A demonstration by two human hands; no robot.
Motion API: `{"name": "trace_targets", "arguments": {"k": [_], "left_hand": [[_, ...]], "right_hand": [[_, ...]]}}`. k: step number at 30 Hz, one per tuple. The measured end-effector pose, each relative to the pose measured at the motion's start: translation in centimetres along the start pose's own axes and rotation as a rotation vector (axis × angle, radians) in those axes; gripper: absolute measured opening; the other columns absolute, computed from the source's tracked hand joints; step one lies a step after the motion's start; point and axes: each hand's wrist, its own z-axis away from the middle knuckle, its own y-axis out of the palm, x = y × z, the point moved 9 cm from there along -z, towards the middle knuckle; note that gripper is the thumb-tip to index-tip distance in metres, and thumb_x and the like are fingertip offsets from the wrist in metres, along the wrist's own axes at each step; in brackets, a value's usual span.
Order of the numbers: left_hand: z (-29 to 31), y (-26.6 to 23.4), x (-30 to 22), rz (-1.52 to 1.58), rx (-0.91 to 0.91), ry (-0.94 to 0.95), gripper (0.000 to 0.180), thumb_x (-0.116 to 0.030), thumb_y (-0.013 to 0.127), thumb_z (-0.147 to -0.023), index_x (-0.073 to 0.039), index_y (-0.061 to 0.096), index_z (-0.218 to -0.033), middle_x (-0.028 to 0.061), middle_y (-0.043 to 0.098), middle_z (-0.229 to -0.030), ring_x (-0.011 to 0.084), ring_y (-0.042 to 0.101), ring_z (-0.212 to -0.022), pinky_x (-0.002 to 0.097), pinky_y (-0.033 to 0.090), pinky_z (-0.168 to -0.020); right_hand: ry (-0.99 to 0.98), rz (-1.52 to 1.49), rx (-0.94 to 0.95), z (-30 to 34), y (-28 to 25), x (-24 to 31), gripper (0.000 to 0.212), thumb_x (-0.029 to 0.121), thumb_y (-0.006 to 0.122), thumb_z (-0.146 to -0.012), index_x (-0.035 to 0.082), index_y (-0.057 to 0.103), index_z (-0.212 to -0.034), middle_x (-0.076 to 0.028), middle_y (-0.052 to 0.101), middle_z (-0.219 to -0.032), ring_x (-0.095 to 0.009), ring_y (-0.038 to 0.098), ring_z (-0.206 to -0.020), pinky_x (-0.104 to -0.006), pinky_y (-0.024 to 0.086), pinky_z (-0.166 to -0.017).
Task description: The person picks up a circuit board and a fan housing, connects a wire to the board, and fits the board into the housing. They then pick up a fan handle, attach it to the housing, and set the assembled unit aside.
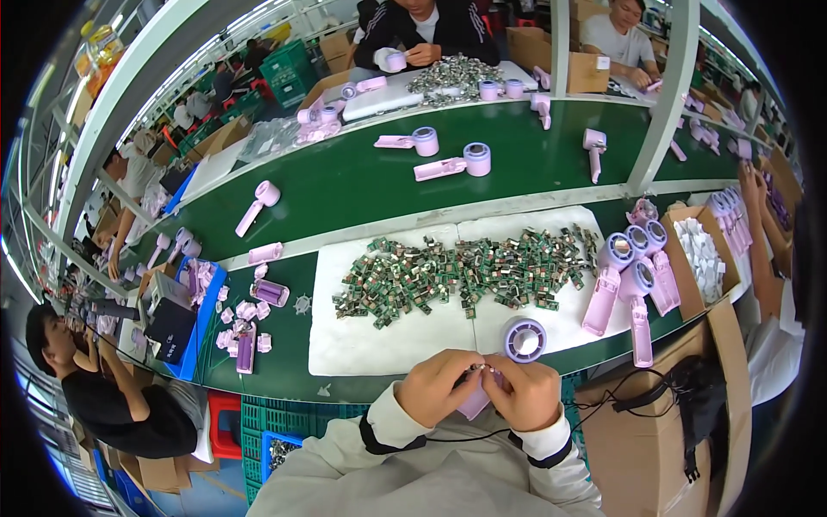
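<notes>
Close in front of me, at the table's near edge, both my hands meet over a pink handheld fan [473, 403]. Its round purple head, with a white centre, points away from me. My left hand [439, 387] is closed, thumb and fingertips pinching at a tiny part too small to name. Closed round the fan's handle is my right hand [527, 393], its fingertips touching those of the left. Just beyond lies a wide heap of small green circuit boards [469, 271] on white foam sheets [388, 349].
Several pink fans [637, 276] stand right of the heap, beside a carton of white parts [702, 258]. Pink shell pieces [250, 323] lie left. More fans [452, 164] rest on the green belt [345, 185]. Co-workers sit opposite and at both sides. A black cable [616, 396] hangs lower right.
</notes>
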Motion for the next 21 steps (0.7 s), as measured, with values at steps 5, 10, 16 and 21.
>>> {"name": "trace_targets", "arguments": {"k": [5, 10, 16, 21], "left_hand": [[0.3, -0.8, -1.0, 0.009, -0.06, 0.057, 0.026, 0.0, 0.072, -0.09, 0.002, 0.067, -0.115, 0.0122, 0.073, -0.108, 0.0197, 0.073, -0.091, 0.0318, 0.06, -0.078], [0.2, -1.1, 0.7, 0.294, -0.029, -0.12, 0.03, 0.002, 0.067, -0.094, -0.001, 0.068, -0.124, 0.0132, 0.071, -0.11, 0.0188, 0.071, -0.094, 0.0294, 0.06, -0.08], [0.5, 0.3, 2.7, 0.583, 0.1, -0.307, 0.032, 0.002, 0.064, -0.098, 0.0, 0.066, -0.13, 0.0145, 0.067, -0.124, 0.0175, 0.068, -0.1, 0.0281, 0.058, -0.088], [-0.1, 0.2, 1.6, 0.365, 0.162, -0.131, 0.032, 0.001, 0.064, -0.098, -0.001, 0.067, -0.129, 0.0148, 0.069, -0.119, 0.0172, 0.068, -0.098, 0.0285, 0.056, -0.087]], "right_hand": [[0.02, 0.003, -0.003, 0.4, 0.1, 0.1, 0.012, 0.006, 0.077, -0.079, 0.007, 0.075, -0.09, -0.004, 0.055, -0.052, -0.018, 0.056, -0.044, -0.0304, 0.042, -0.046], [0.113, -0.068, -0.035, 0.6, -0.2, -0.9, 0.008, 0.007, 0.077, -0.081, 0.005, 0.075, -0.088, -0.005, 0.054, -0.051, -0.016, 0.052, -0.043, -0.0293, 0.039, -0.045], [0.159, -0.116, -0.04, 0.5, -0.5, -1.1, 0.008, 0.009, 0.077, -0.083, 0.003, 0.075, -0.089, -0.006, 0.053, -0.052, -0.015, 0.048, -0.042, -0.0289, 0.037, -0.045], [0.154, -0.129, -0.047, 0.5, -0.5, -1.1, 0.009, 0.008, 0.077, -0.082, 0.003, 0.075, -0.089, -0.006, 0.053, -0.052, -0.015, 0.047, -0.042, -0.029, 0.037, -0.045]]}}
